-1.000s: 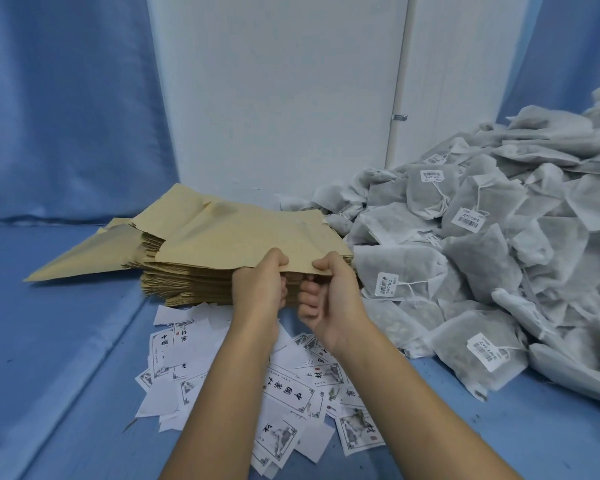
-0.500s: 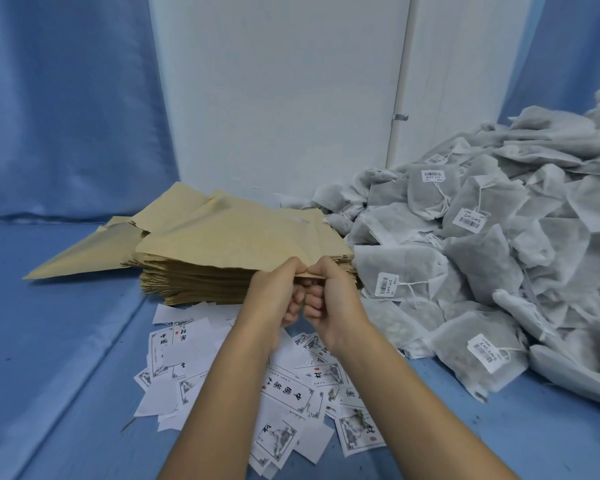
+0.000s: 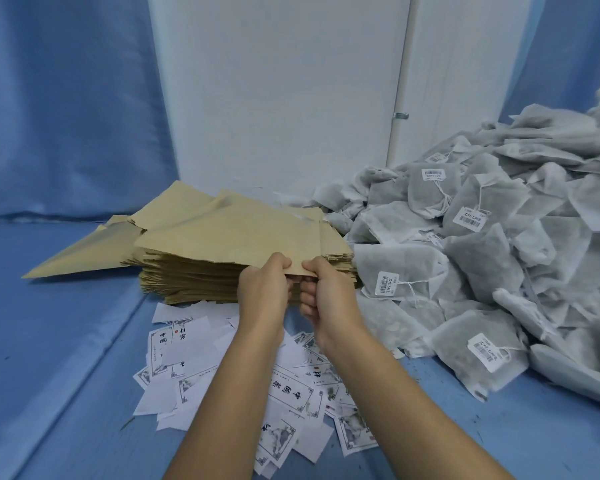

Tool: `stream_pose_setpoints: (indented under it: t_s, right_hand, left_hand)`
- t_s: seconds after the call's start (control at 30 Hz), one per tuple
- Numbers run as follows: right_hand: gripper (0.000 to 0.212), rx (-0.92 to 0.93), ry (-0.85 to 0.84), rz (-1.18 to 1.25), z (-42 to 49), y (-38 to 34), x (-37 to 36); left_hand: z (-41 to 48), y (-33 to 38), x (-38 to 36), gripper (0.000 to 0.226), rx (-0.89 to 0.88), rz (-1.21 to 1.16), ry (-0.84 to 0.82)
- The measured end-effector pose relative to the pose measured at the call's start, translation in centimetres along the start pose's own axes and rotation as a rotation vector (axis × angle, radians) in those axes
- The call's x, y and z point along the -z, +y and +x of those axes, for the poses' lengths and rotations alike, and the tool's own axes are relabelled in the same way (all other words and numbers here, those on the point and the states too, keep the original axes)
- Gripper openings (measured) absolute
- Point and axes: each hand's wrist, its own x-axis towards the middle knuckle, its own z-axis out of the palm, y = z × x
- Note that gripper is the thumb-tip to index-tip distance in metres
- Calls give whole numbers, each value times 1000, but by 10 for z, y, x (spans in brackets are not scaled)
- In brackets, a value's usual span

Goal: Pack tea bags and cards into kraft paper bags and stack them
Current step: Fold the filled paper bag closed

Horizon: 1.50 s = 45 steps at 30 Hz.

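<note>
Cards (image 3: 288, 393) lie scattered at 6. Past them, the left grip (image 3: 264, 289) and right grip (image 3: 326, 296) both pinch the top bag (image 3: 229, 233) by its near edge, on the stack (image 3: 187, 282) at 12. Probably opening it; next up is a tea bag (image 3: 395, 268) from 3.

Kraft paper bags (image 3: 229, 233): plain tan-brown, unprinted, the stack's edges a shade darker. Cards (image 3: 291, 393): white, with black brush characters inside thin black frames, grey ink-wash landscapes and small red seal marks. Tea bags (image 3: 482, 265): pale grey-white with darker grey fill showing through, white tags (image 3: 387, 287) with black barcodes; table cover (image 3: 66, 341) solid blue, wall panel (image 3: 274, 98) flat white.
</note>
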Motion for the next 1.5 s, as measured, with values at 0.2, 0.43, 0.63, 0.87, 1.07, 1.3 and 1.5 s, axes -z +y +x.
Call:
stream_pose_setpoints:
  t_s: [0.2,0.43,0.63,0.87,1.07,1.3,1.5]
  right_hand:
    - [36,-26,-19,-58,1,-3,4]
    - [28,18,3,103,4,-3,4]
    - [36,1,-78,14,6,-13,13]
    - [34,-148,-40,162,12,-14,23]
    - [34,-177,-49,67,13,-9,22]
    - [34,-236,-112,112,12,-8,22]
    - [16,-166,-99,88,2,-1,8]
  left_hand:
    - [3,2,6,40,2,-7,-51]
    - [5,2,7,29,-48,-55,0]
    - [13,1,14,39,-190,-48,231]
    - [26,5,44,25,-124,-169,390]
    - [31,2,58,29,-206,-93,467]
    - [25,6,42,30,-142,-348,294]
    - [14,5,20,42,-2,-475,65]
